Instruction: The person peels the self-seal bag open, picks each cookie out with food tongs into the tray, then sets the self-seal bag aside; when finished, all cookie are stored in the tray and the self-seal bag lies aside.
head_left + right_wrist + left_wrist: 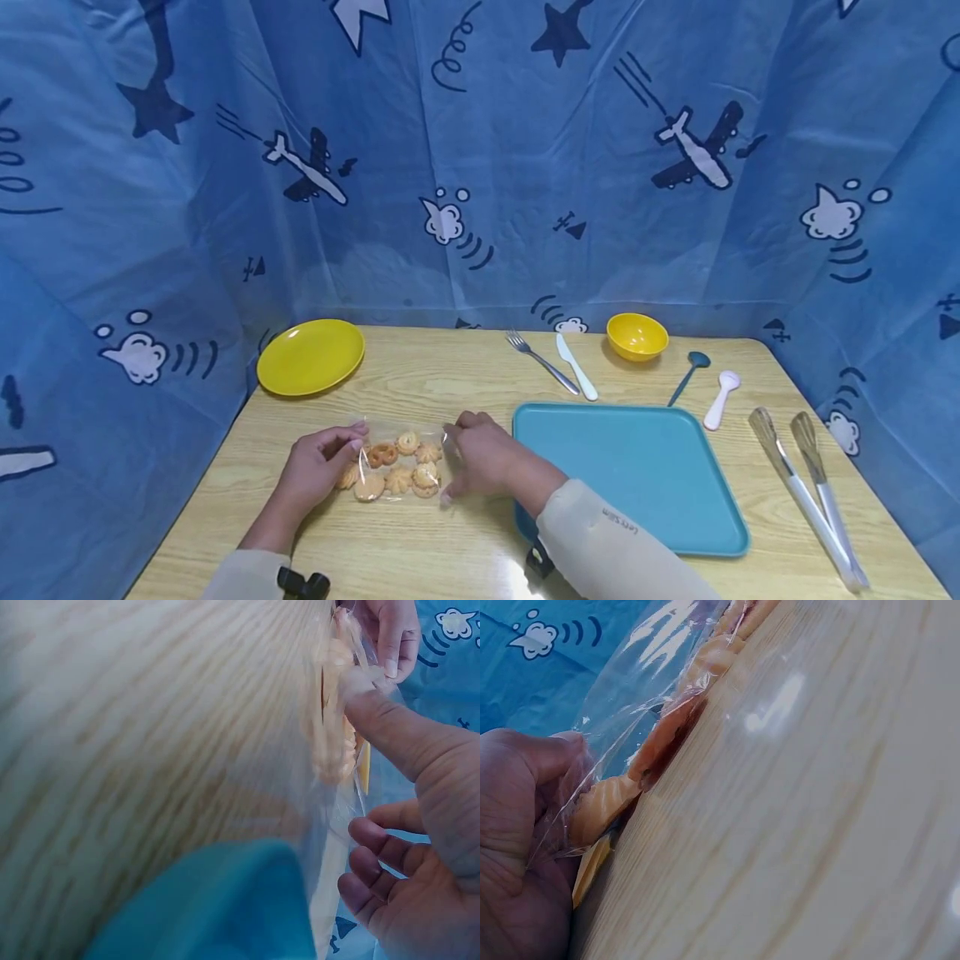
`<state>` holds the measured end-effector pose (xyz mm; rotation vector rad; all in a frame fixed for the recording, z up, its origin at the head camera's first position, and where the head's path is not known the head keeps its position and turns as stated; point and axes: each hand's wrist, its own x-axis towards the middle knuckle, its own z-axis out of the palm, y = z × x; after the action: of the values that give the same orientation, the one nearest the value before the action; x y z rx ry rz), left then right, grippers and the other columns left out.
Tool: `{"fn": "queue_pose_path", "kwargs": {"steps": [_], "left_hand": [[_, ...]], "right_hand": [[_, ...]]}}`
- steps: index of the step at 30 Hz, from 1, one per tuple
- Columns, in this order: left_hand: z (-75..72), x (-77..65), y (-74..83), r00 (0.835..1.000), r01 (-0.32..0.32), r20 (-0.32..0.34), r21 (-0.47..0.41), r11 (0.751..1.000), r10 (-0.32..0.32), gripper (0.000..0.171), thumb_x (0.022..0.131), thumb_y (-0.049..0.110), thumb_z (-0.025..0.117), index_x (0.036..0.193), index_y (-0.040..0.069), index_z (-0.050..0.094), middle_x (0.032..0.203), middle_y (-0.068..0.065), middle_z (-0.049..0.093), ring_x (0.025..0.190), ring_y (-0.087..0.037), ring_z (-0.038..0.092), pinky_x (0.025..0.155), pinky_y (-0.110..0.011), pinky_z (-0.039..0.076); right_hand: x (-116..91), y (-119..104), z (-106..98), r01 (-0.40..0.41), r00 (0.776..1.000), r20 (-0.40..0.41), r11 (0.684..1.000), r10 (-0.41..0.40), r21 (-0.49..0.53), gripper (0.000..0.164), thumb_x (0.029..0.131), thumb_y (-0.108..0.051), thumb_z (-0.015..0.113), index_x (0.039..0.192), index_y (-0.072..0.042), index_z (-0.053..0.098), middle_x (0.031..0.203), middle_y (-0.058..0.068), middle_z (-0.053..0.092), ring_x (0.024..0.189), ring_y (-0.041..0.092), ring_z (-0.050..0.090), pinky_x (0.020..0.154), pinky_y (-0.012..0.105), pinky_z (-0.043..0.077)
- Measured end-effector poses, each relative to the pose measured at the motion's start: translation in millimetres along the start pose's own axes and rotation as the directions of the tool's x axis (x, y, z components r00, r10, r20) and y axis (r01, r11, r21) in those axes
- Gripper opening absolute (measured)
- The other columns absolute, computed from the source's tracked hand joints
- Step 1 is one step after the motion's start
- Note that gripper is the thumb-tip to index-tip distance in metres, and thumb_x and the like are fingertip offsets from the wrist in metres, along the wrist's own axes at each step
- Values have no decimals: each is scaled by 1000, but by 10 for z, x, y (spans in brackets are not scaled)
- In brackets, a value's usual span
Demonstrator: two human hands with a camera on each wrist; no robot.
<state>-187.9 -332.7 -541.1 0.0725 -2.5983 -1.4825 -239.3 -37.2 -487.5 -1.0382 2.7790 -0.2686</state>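
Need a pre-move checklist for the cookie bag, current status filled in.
1. Left hand pinching the bag at its left end: ok.
2. Right hand gripping the bag's right end: not ok; it's there, but thumb and fingers stand apart.
3. Cookies inside the bag: ok.
4. Bag fully sealed: cannot tell.
5. Bag apart from the tray: ok.
6. Plate away from both hands: ok.

Left of the teal tray [637,475] lies a clear packet of cookies [399,478]; the left hand [318,462] pinches its farther end, the right hand [486,454] touches its nearer end. Behind the tray are a fork [553,371], white knife [576,367], yellow bowl [637,337] and dark spoon [697,359]; to its right, a pale spoon [721,402] and tongs [806,497]; well to its left, a yellow plate [311,358].
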Motion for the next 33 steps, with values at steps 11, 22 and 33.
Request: {"fn": "queue_pose_path", "kwargs": {"steps": [11, 22, 33], "left_hand": [[-30, 7, -61, 1000, -11, -22, -72, 997, 10, 32, 98, 41, 67, 110, 12, 74, 133, 4, 70, 127, 5, 57, 101, -2, 41], [11, 25, -22, 1000, 9, -10, -104, 995, -10, 32, 98, 39, 67, 113, 11, 74, 135, 1, 69, 137, -16, 55, 100, -2, 41], [-18, 19, -52, 1000, 17, -24, -66, 998, -19, 34, 97, 44, 67, 117, 16, 74, 137, 6, 68, 129, 4, 57, 99, -2, 43]], "right_hand": [[-54, -5, -105, 10, 999, -31, 1000, -9, 13, 97, 77, -57, 85, 153, -12, 46, 142, 5, 54, 132, 23, 50, 113, 34, 48], [-540, 566, -271, 41, 976, -216, 995, -21, 89, 59, 85, -42, 83, 133, -12, 66, 127, 5, 61, 119, 24, 55, 102, 42, 52], [-1719, 1812, -525, -332, 862, -329, 920, 386, 209, 58, 92, -48, 73, 131, -5, 65, 131, 21, 65, 121, 45, 59, 98, 63, 50]]}}
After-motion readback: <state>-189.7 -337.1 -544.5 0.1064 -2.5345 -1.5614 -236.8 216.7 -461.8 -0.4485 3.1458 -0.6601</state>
